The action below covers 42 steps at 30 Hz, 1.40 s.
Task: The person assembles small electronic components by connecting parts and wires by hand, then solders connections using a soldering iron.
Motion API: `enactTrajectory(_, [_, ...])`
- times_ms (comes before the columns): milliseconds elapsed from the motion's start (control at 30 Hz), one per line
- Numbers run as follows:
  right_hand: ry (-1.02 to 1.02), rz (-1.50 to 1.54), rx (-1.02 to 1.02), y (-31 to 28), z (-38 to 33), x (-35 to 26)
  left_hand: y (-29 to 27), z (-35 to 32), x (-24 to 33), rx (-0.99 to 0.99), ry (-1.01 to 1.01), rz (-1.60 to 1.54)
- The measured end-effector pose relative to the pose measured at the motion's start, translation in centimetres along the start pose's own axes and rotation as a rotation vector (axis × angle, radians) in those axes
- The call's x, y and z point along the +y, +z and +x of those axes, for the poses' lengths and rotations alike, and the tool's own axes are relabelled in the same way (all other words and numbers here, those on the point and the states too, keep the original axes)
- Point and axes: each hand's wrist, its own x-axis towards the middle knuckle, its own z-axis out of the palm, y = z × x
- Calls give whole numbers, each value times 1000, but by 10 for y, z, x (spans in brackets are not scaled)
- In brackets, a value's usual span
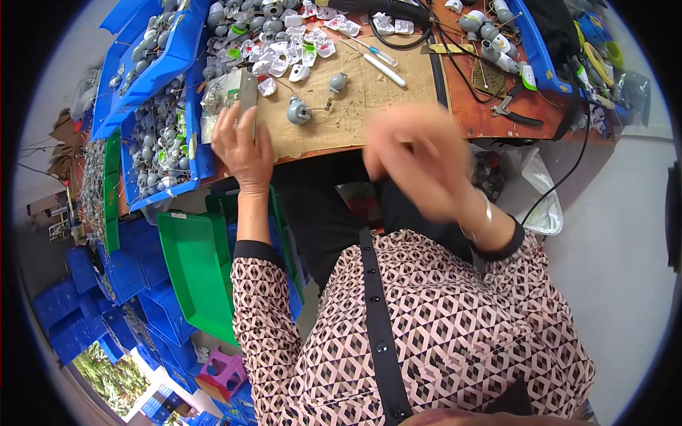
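Left hand (241, 145) flat, fingers apart, empty, on cardboard mat (355, 99) near-left edge; steadier there. Right hand (415, 160) blurred, grip unreadable. Grey round part (298, 111) just beside left hand.

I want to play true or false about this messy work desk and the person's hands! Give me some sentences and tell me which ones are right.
1. The left hand rests at the edge of the cardboard sheet on the desk. True.
2. The right hand is sharp and still. False: it is blurred, and it cannot be told whether it holds anything.
3. A grey round part lies on the cardboard near the left hand. True.
4. The empty tray beside the person's lap is red. False: it is green.
5. Blue bins with small grey parts stand to the person's left. True.
6. Pliers lie on the floor. False: the pliers lie on the desk, on the right.
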Motion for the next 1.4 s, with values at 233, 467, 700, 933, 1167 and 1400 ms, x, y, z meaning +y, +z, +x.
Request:
enactTrajectory(233, [-36, -1027, -239, -25, 18, 149, 15, 11, 46, -109, 109, -182])
enactTrajectory(467, [-23, -1073, -229, -25, 18, 154, 22, 14, 45, -219, -4, -359])
enactTrajectory(700, [-10, -1074, -235, -26, 19, 148, 22, 13, 46, -199, -9, -340])
enactTrajectory(933, [18, -968, -175, -27, 21, 148, 21, 16, 46, -197, 25, -349])
enactTrajectory(1167, [588, -341, -72, -11, 15, 107, 27, 9, 42, -134, 9, -405])
enactTrajectory(1400, [1032, 306, -83, -5, 18, 132, 26, 9, 41, -98, 28, -405])
